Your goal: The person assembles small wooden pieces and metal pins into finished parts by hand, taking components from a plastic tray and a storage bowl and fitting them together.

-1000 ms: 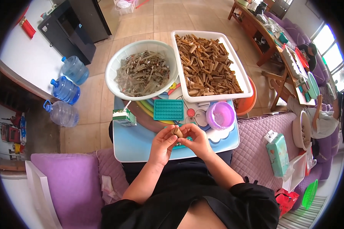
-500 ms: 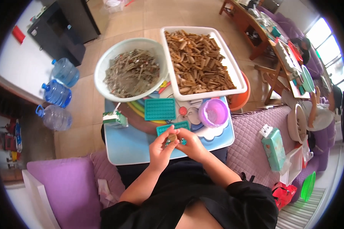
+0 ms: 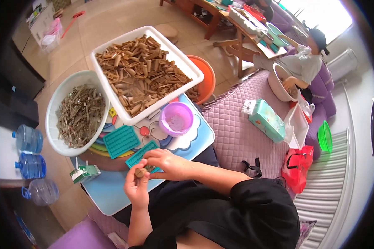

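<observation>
The small brown piece [image 3: 140, 172] held between the two hands looks light and stiff, a short woody cylinder or rolled bit, dry rather than slippery; it seems best taken by its ends or sides with the fingertips, since it is too small for a full grip and could probably crack or crumble if squeezed hard. It is tan-brown, like the pieces heaped in the white rectangular tray [image 3: 183, 66]. It sits just above the near edge of the light blue table [image 3: 108, 191], over the person's lap. The left hand [image 3: 136, 189] is curled with its fingertips pinching the piece from below; the right hand [image 3: 167, 164] comes in from the side, fingers pressed together on the same piece. Just behind the hands lies a teal mould [image 3: 138, 155], with a second teal mould [image 3: 120, 141] beside it, a purple cup [image 3: 176, 119], and a white round basin [image 3: 54, 103] of thinner grey-brown slivers
</observation>
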A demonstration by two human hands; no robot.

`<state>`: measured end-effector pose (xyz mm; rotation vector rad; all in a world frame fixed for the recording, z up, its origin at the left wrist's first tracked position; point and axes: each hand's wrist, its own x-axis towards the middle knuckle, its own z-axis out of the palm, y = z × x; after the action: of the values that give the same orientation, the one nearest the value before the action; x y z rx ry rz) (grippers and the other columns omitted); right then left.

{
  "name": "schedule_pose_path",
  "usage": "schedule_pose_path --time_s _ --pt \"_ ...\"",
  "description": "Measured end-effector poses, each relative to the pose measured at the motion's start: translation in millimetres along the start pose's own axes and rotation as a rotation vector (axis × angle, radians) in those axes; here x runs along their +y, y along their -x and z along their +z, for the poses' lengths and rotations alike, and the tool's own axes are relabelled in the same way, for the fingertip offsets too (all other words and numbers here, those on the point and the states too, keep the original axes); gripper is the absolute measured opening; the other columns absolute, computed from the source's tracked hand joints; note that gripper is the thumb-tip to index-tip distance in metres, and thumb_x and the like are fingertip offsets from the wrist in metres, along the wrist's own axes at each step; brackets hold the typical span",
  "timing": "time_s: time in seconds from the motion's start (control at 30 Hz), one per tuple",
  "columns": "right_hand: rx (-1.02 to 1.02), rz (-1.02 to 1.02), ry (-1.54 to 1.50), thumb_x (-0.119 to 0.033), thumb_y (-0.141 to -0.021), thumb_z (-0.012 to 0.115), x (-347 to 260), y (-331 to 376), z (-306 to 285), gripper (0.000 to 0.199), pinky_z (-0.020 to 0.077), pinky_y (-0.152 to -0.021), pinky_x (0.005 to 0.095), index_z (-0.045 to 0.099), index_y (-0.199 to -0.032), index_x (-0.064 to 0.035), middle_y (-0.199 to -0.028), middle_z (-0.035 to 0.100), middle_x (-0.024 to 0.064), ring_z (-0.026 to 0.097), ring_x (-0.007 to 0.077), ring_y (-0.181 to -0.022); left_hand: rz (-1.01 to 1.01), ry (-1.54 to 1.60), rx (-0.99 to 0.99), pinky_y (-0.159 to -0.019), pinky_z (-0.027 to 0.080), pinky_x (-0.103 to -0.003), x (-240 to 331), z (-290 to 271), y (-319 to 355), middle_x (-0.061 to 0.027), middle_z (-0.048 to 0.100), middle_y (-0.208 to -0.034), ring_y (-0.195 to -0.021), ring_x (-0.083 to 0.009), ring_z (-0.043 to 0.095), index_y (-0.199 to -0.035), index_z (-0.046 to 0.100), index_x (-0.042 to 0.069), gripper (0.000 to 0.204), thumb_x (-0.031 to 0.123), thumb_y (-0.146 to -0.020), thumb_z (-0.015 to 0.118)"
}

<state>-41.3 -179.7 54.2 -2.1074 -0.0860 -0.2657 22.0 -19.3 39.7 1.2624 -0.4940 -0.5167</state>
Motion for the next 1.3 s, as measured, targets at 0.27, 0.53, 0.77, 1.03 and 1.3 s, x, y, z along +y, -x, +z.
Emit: schedule_pose_path --time_s 0.27,0.53,0.77,1.03,1.3 --pt "-0.201 0.132 -0.345 -0.019 -0.084 0.064 -19.2 -12.3 -14.2 0.051 0.0469 -0.086 0.0361 0.044 -0.128 -0.002 -0.115 0.055 0.0153 0.056 0.0262 -0.103 -0.079 -0.038 0.039 -0.08 0.046 -0.026 -3.3 2.0 4.9 -0.0084 0.061 -0.101 -0.09 -0.0143 0.058 -0.111 0.054 -0.005 0.03 0.01 -0.086 0.062" --pt "-0.232 0.088 -0.387 -0.008 -0.082 0.062 -11.7 -15.7 10.9 0.044 0.0478 -0.084 0.0364 0.048 -0.123 -0.0003 -0.11 0.058 0.0151 0.058 0.0274 -0.102 0.04 -0.411 0.133 -0.075 0.049 -0.027 -16.8 -7.5 18.7 -0.0089 0.062 -0.091 -0.083 -0.0148 0.06 -0.111 0.054 -0.008 0.032 0.004 -0.083 0.063" --pt "0.024 -0.053 -0.287 -0.005 -0.079 0.062 -7.6 -12.6 42.4 0.041 0.0477 -0.081 0.0369 0.049 -0.118 -0.0007 -0.102 0.058 0.0158 0.057 0.0316 -0.096 0.128 -0.462 0.248 -0.074 0.049 -0.028 -31.7 -10.0 16.4 -0.0115 0.064 -0.092 -0.082 -0.0159 0.061 -0.111 0.055 -0.009 0.03 0.004 -0.084 0.062" --pt "0.099 -0.099 -0.261 -0.002 -0.077 0.061 -10.6 -15.0 47.2 0.04 0.0479 -0.079 0.0363 0.05 -0.115 -0.0002 -0.099 0.058 0.015 0.057 0.0307 -0.094 0.158 -0.403 0.28 -0.079 0.048 -0.029 -34.2 -9.0 17.4 -0.0119 0.061 -0.103 -0.091 -0.0175 0.059 -0.114 0.051 -0.011 0.034 0.011 -0.089 0.059" --pt "0.005 0.084 -0.433 -0.003 -0.073 0.063 -16.3 -13.1 28.5 0.034 0.0472 -0.08 0.0343 0.055 -0.106 0.0012 -0.097 0.06 0.0127 0.058 0.0267 -0.093 0.072 -0.255 0.168 -0.079 0.048 -0.028 -22.9 -9.0 17.5 -0.0094 0.06 -0.1 -0.09 -0.0171 0.058 -0.108 0.054 -0.007 0.029 0.012 -0.087 0.061"
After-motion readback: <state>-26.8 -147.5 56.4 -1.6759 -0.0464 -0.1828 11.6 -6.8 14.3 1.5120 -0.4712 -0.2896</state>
